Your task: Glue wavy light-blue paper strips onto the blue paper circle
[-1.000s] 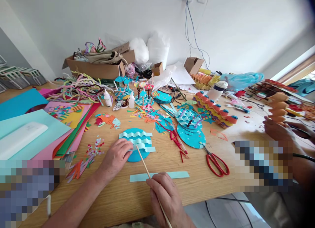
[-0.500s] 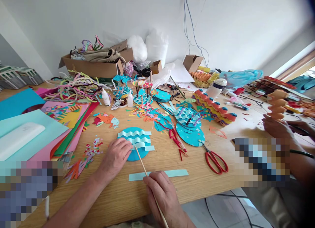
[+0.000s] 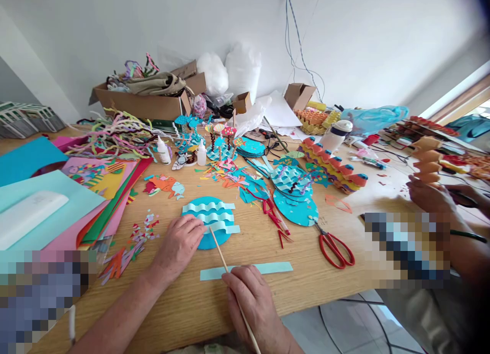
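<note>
A round blue paper disc (image 3: 215, 243) lies on the table, with light-blue wavy paper strips (image 3: 220, 217) across it in rows. My left hand (image 3: 184, 244) rests on the disc's left side, its fingers together on the left end of the lowest wavy strip (image 3: 227, 226); the fingertips partly hide that end. In my right hand (image 3: 250, 298) is a thin wooden stick (image 3: 219, 249), whose tip touches the lowest strip close to my left fingers. A flat light-blue paper strip (image 3: 275, 268) lies under the stick, in front of the disc.
Red-handled scissors (image 3: 335, 249) lie at right beside blue discs (image 3: 294, 211). Glue bottles (image 3: 163, 151), paper scraps (image 3: 229, 173) and pipe cleaners (image 3: 111, 134) spread behind. Coloured sheets (image 3: 95, 216) are at left. A co-worker's hand (image 3: 431, 193) holds an orange egg-carton piece (image 3: 426, 160) at right.
Both hands, the stick and the strips stay almost exactly where they were. The camera view has shifted very slightly. The co-worker's orange carton piece has moved a little to the left.
</note>
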The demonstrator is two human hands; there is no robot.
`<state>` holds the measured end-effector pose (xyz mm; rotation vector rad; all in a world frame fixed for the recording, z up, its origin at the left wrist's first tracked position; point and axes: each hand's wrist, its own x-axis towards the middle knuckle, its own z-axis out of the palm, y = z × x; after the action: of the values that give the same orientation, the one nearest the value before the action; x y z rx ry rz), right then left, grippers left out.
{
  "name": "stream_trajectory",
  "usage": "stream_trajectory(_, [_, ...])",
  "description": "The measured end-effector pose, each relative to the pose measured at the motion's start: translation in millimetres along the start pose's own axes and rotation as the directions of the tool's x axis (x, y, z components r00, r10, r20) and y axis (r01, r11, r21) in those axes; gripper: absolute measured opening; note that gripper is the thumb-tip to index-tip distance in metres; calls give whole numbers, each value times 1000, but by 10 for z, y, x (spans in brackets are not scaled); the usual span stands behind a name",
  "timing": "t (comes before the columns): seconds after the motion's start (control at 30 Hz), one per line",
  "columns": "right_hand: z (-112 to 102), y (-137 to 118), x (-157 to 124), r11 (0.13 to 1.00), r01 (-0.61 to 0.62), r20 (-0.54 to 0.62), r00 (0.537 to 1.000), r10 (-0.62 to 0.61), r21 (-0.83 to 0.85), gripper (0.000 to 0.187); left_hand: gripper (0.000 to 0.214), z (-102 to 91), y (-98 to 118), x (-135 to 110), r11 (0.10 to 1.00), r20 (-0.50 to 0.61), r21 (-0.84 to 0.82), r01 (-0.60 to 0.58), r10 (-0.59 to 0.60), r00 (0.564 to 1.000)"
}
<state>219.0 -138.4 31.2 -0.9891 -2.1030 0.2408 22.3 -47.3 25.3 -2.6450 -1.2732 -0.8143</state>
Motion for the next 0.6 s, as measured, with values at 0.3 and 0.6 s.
stream_trajectory(0.3, [-9, -23, -11, 999, 11, 19, 1000, -10, -47, 27, 21, -9, 22, 3, 1000, -4, 5, -7, 7, 1000])
stream_trajectory(0.6, [-5, -36, 6, 997, 13, 33, 999, -11, -71, 25, 21, -17, 24, 9, 1000, -1, 27, -2, 3, 1000])
